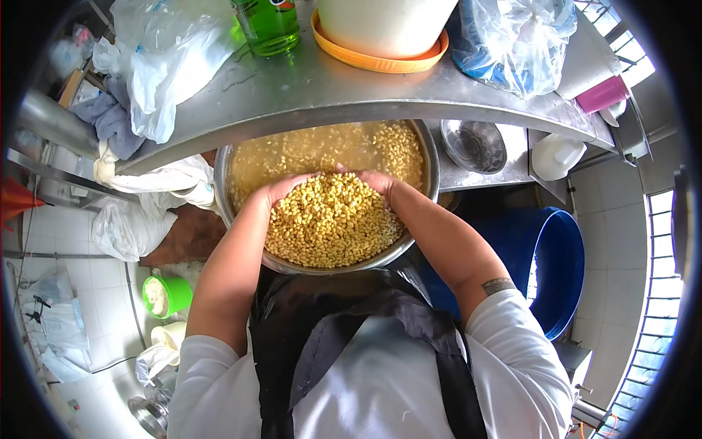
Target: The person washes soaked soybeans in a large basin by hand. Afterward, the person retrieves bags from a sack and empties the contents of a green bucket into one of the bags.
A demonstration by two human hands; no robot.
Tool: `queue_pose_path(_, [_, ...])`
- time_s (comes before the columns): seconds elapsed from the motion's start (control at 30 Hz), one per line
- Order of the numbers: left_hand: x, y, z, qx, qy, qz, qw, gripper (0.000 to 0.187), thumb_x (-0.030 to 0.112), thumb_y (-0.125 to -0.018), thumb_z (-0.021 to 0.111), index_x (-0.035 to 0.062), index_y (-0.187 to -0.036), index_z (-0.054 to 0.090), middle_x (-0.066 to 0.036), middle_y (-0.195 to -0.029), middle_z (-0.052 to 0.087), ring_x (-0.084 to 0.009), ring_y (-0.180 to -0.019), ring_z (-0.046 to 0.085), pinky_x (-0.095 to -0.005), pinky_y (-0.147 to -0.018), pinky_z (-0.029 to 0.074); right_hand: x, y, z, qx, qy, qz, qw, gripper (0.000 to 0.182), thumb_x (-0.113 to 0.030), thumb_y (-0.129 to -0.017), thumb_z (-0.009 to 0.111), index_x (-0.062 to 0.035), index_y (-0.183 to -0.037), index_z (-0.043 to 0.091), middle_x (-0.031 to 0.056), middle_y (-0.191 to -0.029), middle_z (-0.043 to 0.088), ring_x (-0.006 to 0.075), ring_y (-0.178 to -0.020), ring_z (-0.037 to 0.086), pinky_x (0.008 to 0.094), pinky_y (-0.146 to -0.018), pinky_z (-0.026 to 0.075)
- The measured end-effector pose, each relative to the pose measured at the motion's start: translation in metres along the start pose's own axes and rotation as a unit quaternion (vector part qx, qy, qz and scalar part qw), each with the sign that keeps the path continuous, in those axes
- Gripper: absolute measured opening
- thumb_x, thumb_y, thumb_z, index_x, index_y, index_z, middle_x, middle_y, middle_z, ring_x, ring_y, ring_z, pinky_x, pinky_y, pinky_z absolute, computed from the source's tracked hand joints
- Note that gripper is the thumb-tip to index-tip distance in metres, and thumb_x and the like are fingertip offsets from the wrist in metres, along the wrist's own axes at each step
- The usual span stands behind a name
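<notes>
A wide metal basin (pixel 432 172) holds cloudy yellowish water and many yellow kernels (pixel 333 219). The kernels are heaped above the water on the near side, and more lie under the water at the back. My left hand (pixel 289 187) is at the back left of the heap, partly buried in the kernels. At the back right of the heap is my right hand (pixel 374 181), also against the kernels. The fingers of both hands are mostly hidden by the kernels and water.
A steel shelf (pixel 292 102) crosses above the basin's far side, bearing a green bottle (pixel 272 29), a white bucket in an orange tray (pixel 380 62) and plastic bags. A metal strainer (pixel 474 145) lies right of the basin, above a blue barrel (pixel 563 271). A green bucket (pixel 175 294) stands lower left.
</notes>
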State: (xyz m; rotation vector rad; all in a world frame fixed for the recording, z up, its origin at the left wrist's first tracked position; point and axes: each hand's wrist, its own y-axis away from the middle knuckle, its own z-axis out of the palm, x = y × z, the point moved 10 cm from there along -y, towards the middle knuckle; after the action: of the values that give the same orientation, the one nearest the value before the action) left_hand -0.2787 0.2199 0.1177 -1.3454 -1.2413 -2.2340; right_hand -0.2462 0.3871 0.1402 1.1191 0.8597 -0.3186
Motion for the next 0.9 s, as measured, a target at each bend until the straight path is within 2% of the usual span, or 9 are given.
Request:
queue_pose_path(0.13, [-0.006, 0.007, 0.004, -0.009, 0.042, -0.043, 0.998, 0.055, 0.041, -0.106, 0.059, 0.0067, -0.149, 0.057, -0.011, -0.141, 0.066, -0.0187, -0.119, 0.068, -0.0340, -0.101, 0.057, 0.006, -0.002, 0.005, -0.030, -0.076, 0.019, 0.997, 0.075, -0.066, -0.099, 0.060, -0.0005, -0.134, 0.066, 0.0136, -0.119, 0.075, 0.0192, -0.096, 0.075, 0.0382, -0.083, 0.063])
queue_pose_path(0.2, [0.001, 0.018, 0.011, 0.027, 0.083, -0.042, 0.995, 0.058, 0.045, -0.104, 0.060, 0.0109, -0.152, 0.056, -0.010, -0.146, 0.063, -0.0179, -0.126, 0.064, -0.0358, -0.103, 0.054, 0.019, -0.027, -0.014, -0.005, -0.020, -0.012, 1.000, 0.074, -0.067, -0.098, 0.060, -0.0002, -0.130, 0.068, 0.0126, -0.114, 0.077, 0.0188, -0.094, 0.075, 0.0375, -0.082, 0.063])
queue_pose_path(0.4, [0.002, 0.022, 0.008, 0.031, 0.076, -0.036, 0.996, 0.061, 0.047, -0.103, 0.060, 0.0138, -0.154, 0.053, -0.005, -0.150, 0.060, -0.0166, -0.132, 0.060, -0.0367, -0.110, 0.050, 0.025, -0.032, 0.013, -0.143, -0.208, 0.038, 0.967, 0.059, -0.055, -0.105, 0.056, 0.0000, -0.121, 0.070, 0.0104, -0.105, 0.078, 0.0183, -0.089, 0.075, 0.0377, -0.083, 0.063])
queue_pose_path(0.5, [0.004, 0.026, 0.006, 0.045, 0.107, -0.041, 0.992, 0.059, 0.048, -0.102, 0.062, 0.0121, -0.149, 0.058, -0.004, -0.146, 0.064, -0.0154, -0.128, 0.063, -0.0354, -0.108, 0.051, 0.039, -0.051, -0.005, -0.097, -0.134, 0.040, 0.985, 0.068, -0.060, -0.103, 0.056, -0.0065, -0.144, 0.062, 0.0117, -0.134, 0.071, 0.0181, -0.116, 0.069, 0.0393, -0.101, 0.052])
queue_pose_path(0.6, [0.018, 0.035, 0.014, 0.065, 0.129, -0.020, 0.989, 0.051, 0.044, -0.101, 0.067, 0.0086, -0.138, 0.067, -0.005, -0.133, 0.071, -0.0149, -0.117, 0.069, -0.0338, -0.100, 0.055, 0.024, -0.040, 0.011, -0.152, -0.188, 0.012, 0.970, 0.065, -0.062, -0.104, 0.053, -0.0031, -0.124, 0.071, 0.0096, -0.120, 0.076, 0.0167, -0.103, 0.072, 0.0397, -0.097, 0.055])
queue_pose_path(0.63, [0.013, 0.032, 0.011, 0.066, 0.129, -0.020, 0.989, 0.051, 0.044, -0.101, 0.067, 0.0086, -0.138, 0.067, -0.005, -0.133, 0.071, -0.0149, -0.117, 0.069, -0.0338, -0.100, 0.055, 0.018, -0.033, 0.022, -0.183, -0.246, 0.016, 0.952, 0.060, -0.056, -0.107, 0.053, -0.0025, -0.126, 0.070, 0.0096, -0.113, 0.077, 0.0169, -0.094, 0.074, 0.0370, -0.089, 0.059])
queue_pose_path(0.77, [-0.002, 0.024, 0.009, 0.040, 0.165, -0.047, 0.984, 0.052, 0.046, -0.101, 0.066, 0.0110, -0.139, 0.066, -0.004, -0.130, 0.072, -0.0133, -0.116, 0.069, -0.0338, -0.099, 0.056, 0.005, -0.017, 0.029, -0.211, -0.271, 0.002, 0.939, 0.057, -0.051, -0.109, 0.052, -0.0003, -0.125, 0.069, 0.0094, -0.106, 0.078, 0.0169, -0.089, 0.074, 0.0345, -0.081, 0.061])
queue_pose_path(0.87, [-0.004, 0.026, 0.008, 0.040, 0.184, -0.046, 0.981, 0.049, 0.044, -0.101, 0.067, 0.0107, -0.137, 0.067, -0.004, -0.127, 0.073, -0.0136, -0.114, 0.070, -0.0345, -0.097, 0.057, 0.003, -0.016, 0.032, -0.216, -0.306, -0.003, 0.927, 0.057, -0.050, -0.109, 0.052, 0.0027, -0.124, 0.068, 0.0103, -0.103, 0.078, 0.0200, -0.089, 0.075, 0.0390, -0.081, 0.063])
queue_pose_path(0.9, [-0.001, 0.027, 0.009, 0.041, 0.190, -0.032, 0.980, 0.048, 0.043, -0.101, 0.068, 0.0104, -0.136, 0.068, -0.004, -0.126, 0.074, -0.0138, -0.113, 0.070, -0.0347, -0.096, 0.057, 0.004, -0.019, 0.029, -0.193, -0.310, -0.011, 0.931, 0.060, -0.051, -0.108, 0.051, 0.0037, -0.124, 0.067, 0.0118, -0.104, 0.077, 0.0226, -0.090, 0.076, 0.0440, -0.079, 0.064])
